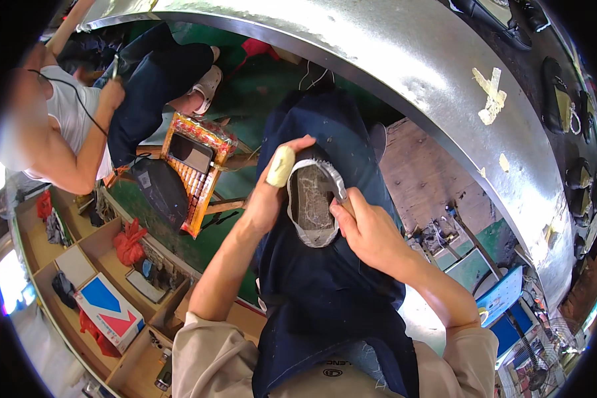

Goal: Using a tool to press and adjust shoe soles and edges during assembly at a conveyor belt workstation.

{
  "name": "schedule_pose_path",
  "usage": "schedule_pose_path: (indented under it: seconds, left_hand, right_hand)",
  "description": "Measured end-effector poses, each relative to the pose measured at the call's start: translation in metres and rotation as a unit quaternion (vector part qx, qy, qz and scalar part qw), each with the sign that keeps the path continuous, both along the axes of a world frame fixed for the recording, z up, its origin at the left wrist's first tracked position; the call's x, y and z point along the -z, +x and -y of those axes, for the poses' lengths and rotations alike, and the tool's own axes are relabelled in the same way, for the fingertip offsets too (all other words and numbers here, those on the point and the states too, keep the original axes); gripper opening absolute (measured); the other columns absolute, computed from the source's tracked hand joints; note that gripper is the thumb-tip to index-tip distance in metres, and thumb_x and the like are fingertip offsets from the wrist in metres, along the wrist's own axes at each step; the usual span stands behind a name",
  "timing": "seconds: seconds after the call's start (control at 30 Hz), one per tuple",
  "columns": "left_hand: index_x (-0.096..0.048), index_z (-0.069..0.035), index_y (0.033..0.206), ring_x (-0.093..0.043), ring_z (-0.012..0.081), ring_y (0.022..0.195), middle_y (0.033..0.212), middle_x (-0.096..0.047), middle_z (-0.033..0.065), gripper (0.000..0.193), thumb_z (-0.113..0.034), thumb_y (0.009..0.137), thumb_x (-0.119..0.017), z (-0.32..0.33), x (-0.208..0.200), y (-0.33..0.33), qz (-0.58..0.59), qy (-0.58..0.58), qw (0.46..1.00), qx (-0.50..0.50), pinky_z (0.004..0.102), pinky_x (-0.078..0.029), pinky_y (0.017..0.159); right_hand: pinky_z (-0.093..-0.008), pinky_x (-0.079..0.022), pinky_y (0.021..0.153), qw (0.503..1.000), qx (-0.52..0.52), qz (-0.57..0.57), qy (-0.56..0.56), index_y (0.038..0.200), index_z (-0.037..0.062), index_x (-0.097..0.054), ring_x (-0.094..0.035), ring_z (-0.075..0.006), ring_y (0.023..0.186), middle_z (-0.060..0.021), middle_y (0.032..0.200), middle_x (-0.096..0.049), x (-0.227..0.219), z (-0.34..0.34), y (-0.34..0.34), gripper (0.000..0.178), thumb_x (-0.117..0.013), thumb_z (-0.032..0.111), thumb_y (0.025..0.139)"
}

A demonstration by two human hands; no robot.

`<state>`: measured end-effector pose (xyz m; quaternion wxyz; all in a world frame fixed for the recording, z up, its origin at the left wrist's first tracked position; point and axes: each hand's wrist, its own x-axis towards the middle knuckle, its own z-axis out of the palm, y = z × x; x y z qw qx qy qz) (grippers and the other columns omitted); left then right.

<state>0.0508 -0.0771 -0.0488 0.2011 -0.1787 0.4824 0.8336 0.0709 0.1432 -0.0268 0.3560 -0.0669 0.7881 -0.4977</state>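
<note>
Right hand point(371, 229), closed on slim grey metal tool point(339, 190); left hand point(266, 199), half-curled, holding pale-rimmed black-and-grey shoe point(314, 202) on navy-clad lap point(312, 282); step, apparently rim-working; next move, probably calling for steady bracing.

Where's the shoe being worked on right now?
In the head view, just right of centre, the shoe is over the dark cloth, between the left hand and the right hand.

Left grip point(266, 196) on a shoe point(314, 202), right grip point(371, 229) around a tool point(340, 194), navy apron point(328, 302) beneath
</note>
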Motion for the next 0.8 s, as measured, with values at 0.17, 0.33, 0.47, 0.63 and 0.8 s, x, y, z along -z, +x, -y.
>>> schedule_pose_path:
  seconds: [0.17, 0.33, 0.47, 0.63, 0.8]
  left_hand:
    - [-0.060, -0.008, 0.131, -0.047, 0.0215, 0.137, 0.146, -0.051, 0.0136, 0.026, -0.013, 0.107, -0.053, -0.026, 0.018, 0.003, -0.115, -0.197, 0.974, 0.015, 0.0335, -0.032, 0.116]
    - [-0.053, -0.004, 0.137, -0.044, 0.0292, 0.141, 0.148, -0.047, 0.0187, 0.039, -0.017, 0.100, -0.054, -0.025, 0.021, 0.008, -0.233, -0.269, 0.933, 0.045, 0.0387, -0.031, 0.118]
    - [-0.048, 0.000, 0.140, -0.042, 0.0328, 0.143, 0.149, -0.044, 0.0208, 0.046, -0.018, 0.097, -0.047, -0.030, 0.020, 0.009, -0.247, -0.241, 0.936, 0.062, 0.0413, -0.030, 0.120]
    - [-0.039, -0.002, 0.152, -0.048, 0.0243, 0.132, 0.140, -0.050, 0.0148, 0.053, -0.010, 0.101, -0.049, -0.026, 0.034, 0.017, -0.178, -0.302, 0.935, 0.055, 0.0339, -0.035, 0.115]
    - [-0.046, -0.012, 0.157, -0.055, 0.0200, 0.123, 0.131, -0.060, 0.0109, 0.060, -0.013, 0.101, -0.068, 0.002, 0.009, 0.001, -0.179, -0.373, 0.897, 0.152, 0.0323, -0.040, 0.111]
  right_hand:
    - [-0.0498, -0.053, 0.060, 0.998, -0.024, -0.056, 0.025, 0.109, 0.0013, -0.050, -0.070, -0.0398, 0.068, -0.0197, 0.072, -0.068, -0.005, -0.004, 0.007, 0.024, -0.052, 0.025, 0.108]
    - [-0.0429, -0.055, 0.059, 0.997, 0.057, -0.025, -0.037, 0.111, 0.0011, -0.055, -0.072, -0.0319, 0.065, -0.0148, 0.074, -0.070, -0.029, -0.009, 0.007, 0.020, -0.055, 0.021, 0.107]
    - [-0.0414, -0.054, 0.057, 0.958, 0.138, -0.251, -0.026, 0.109, 0.0031, -0.057, -0.071, -0.0315, 0.064, -0.0131, 0.074, -0.070, -0.002, 0.008, -0.006, 0.018, -0.057, 0.021, 0.106]
    - [-0.0481, -0.052, 0.060, 0.987, 0.007, -0.143, 0.071, 0.100, 0.0038, -0.054, -0.070, -0.0383, 0.068, -0.0146, 0.073, -0.070, -0.002, -0.010, -0.028, 0.027, -0.054, 0.030, 0.107]
    - [-0.0478, -0.053, 0.066, 0.951, -0.167, -0.242, 0.098, 0.102, 0.0045, -0.056, -0.069, -0.0393, 0.077, -0.0149, 0.081, -0.068, -0.021, -0.039, -0.029, 0.026, -0.054, 0.030, 0.107]
